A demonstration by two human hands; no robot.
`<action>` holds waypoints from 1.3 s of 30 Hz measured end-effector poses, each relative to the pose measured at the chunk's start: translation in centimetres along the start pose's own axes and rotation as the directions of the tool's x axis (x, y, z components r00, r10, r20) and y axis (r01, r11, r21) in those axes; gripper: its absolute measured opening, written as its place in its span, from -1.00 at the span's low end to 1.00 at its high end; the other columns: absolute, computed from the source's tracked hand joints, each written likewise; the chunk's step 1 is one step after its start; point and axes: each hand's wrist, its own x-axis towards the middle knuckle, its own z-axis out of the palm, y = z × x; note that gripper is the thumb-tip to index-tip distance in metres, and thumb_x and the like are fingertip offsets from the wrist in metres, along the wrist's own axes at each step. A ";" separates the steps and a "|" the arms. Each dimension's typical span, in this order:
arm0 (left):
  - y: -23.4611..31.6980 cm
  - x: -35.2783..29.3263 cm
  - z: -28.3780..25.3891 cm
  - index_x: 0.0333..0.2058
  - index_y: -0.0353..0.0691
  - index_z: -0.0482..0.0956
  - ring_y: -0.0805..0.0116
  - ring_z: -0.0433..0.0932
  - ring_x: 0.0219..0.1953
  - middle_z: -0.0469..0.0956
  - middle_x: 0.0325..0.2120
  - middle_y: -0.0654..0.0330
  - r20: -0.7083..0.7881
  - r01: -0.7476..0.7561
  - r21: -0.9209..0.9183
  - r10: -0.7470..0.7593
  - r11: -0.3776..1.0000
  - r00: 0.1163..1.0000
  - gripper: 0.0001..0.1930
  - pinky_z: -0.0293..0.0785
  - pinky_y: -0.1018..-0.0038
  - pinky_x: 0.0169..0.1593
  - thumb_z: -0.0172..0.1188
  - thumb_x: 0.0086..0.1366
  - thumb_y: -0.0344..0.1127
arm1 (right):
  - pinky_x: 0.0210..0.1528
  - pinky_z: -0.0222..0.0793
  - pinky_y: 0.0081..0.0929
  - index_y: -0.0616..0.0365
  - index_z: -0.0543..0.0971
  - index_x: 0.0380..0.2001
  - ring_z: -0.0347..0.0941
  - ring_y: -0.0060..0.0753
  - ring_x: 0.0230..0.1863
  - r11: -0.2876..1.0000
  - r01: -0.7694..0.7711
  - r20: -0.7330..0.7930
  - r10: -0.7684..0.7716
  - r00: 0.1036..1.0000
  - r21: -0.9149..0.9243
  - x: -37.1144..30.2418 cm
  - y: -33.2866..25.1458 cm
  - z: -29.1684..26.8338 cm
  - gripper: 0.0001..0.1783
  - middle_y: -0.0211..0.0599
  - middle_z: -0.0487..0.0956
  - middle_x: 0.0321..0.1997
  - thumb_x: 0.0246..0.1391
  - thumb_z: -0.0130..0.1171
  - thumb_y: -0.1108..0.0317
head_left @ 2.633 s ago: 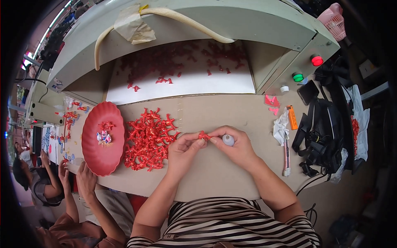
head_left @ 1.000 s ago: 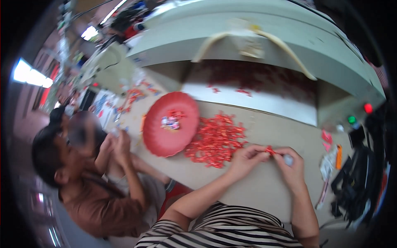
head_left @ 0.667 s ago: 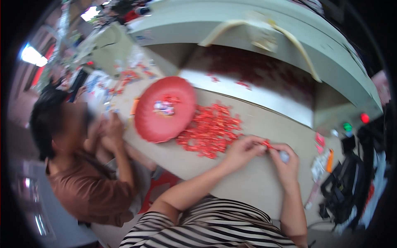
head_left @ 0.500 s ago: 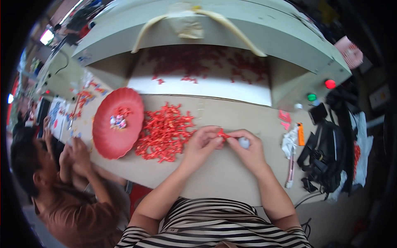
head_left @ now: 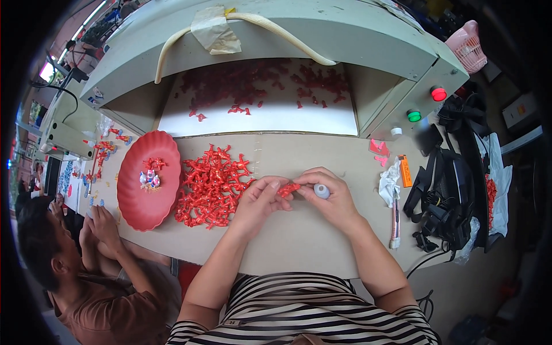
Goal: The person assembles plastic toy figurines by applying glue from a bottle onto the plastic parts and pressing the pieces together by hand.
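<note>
A small red toy (head_left: 289, 189) is in the middle, up in front of the person, between the two hands. Twelve o'clock points away from the person, and all the places are counted from this toy. The right hand (head_left: 333, 201) pinches one end with its thumb and pointing finger, closed tight. A pale little bottle (head_left: 321, 191) is tucked in that same hand. The left hand (head_left: 259, 201) has its fingers bent, with just a small gap to the thumb, right at the toy's other end. I can't tell if they grip it.

At nine o'clock, near the left hand, is a big pile of red toys (head_left: 210, 190). Just past it sits a wavy red dish (head_left: 148, 213) with a few red and white toys in it. At twelve o'clock is a big pale green machine (head_left: 322, 34), with more red bits inside on a white sheet (head_left: 259, 123).

At three o'clock are crumpled white paper (head_left: 390, 183), an orange box (head_left: 406, 171) and black straps (head_left: 443, 195). At eight o'clock sits another person in a brown shirt (head_left: 109, 313).
</note>
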 end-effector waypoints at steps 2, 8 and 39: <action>0.1 0.0 -0.2 -0.15 -0.32 0.39 0.46 0.46 -0.38 0.48 -0.37 0.16 0.037 0.023 -0.048 -0.022 0.999 0.999 -0.71 0.46 0.46 -0.25 -0.12 0.29 -0.24 | -0.25 0.34 -0.61 0.18 0.52 -0.27 0.41 -0.50 -0.28 1.000 -0.015 0.007 0.015 1.000 -0.013 0.0 -0.1 -0.1 -0.75 -0.33 0.45 -0.29 -0.11 0.11 0.57; 0.6 -0.1 -0.4 -0.13 -0.32 0.39 0.49 0.46 -0.41 0.48 -0.39 0.16 0.146 0.096 -0.143 -0.075 0.985 0.986 -0.68 0.48 0.45 -0.26 -0.14 0.30 -0.21 | -0.26 0.33 -0.62 0.19 0.52 -0.30 0.41 -0.51 -0.29 1.000 -0.021 0.003 0.021 1.000 0.002 0.2 -0.8 0.1 -0.78 -0.31 0.47 -0.33 -0.12 0.12 0.56; -0.9 -0.1 -0.2 -0.39 -0.30 0.41 0.53 0.38 -0.52 0.46 -0.49 0.22 -0.048 -0.016 0.051 0.019 0.999 0.999 -0.89 0.48 0.47 -0.32 0.01 0.22 -0.37 | -0.26 0.32 -0.69 0.26 0.50 -0.38 0.39 -0.68 -0.35 0.874 -0.421 0.129 0.401 0.907 0.244 -0.2 -0.2 0.3 -0.87 -0.39 0.52 -0.39 -0.03 0.13 0.43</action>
